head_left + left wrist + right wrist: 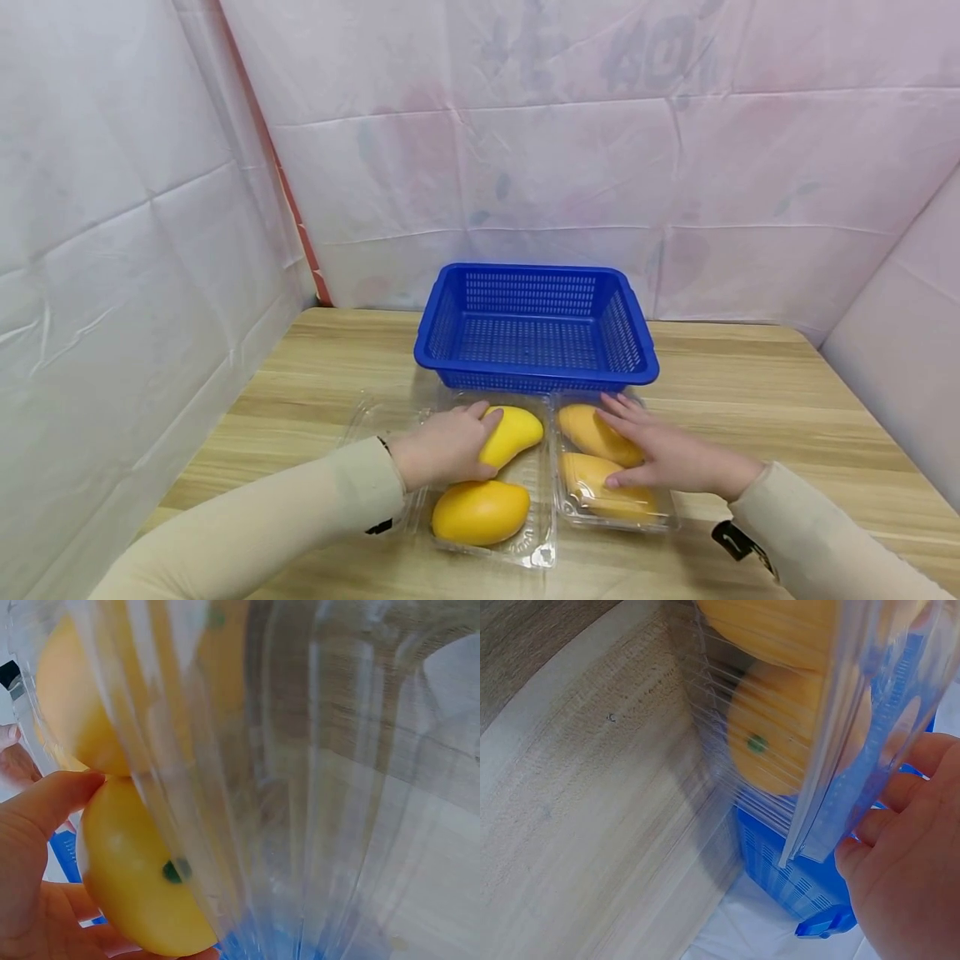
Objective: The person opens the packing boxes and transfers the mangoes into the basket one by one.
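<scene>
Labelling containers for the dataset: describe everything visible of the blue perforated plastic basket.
The blue perforated plastic basket is rectangular, with mesh-like slotted walls and floor and a solid rolled rim. It stands upright and looks empty on the wooden table, near the back wall. Its front edge meets or slightly overlaps the clear plastic clamshell trays. Neither hand touches it.

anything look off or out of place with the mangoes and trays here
Nothing looks spilled or damaged. The only unevenness: the left hand grips a mango that sits tilted up in the left clear tray, while the other three mangoes lie flat. The blue basket stands upright behind them.
</scene>
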Tool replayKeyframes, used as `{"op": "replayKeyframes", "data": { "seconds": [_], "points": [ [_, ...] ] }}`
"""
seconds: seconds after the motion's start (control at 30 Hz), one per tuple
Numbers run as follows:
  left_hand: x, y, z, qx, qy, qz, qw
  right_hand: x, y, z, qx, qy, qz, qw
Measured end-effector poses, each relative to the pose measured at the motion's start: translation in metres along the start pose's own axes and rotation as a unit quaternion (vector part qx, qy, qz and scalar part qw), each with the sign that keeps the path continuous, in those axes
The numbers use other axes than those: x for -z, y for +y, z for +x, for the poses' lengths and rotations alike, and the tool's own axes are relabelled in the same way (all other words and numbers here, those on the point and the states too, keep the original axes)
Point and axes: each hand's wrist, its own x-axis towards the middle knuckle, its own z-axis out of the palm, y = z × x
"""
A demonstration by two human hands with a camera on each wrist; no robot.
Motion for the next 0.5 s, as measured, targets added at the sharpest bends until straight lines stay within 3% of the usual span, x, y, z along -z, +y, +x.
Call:
{"op": "replayKeyframes", "data": {
  "seconds": [0.5],
  "points": [
    [-0.0025,0.0022,0.0034,0.025,-0.01,0.005,0.9996,-0.0012,0.0003,-0.0006,0.014,0.016,-0.006,1.0]
  ]
}}
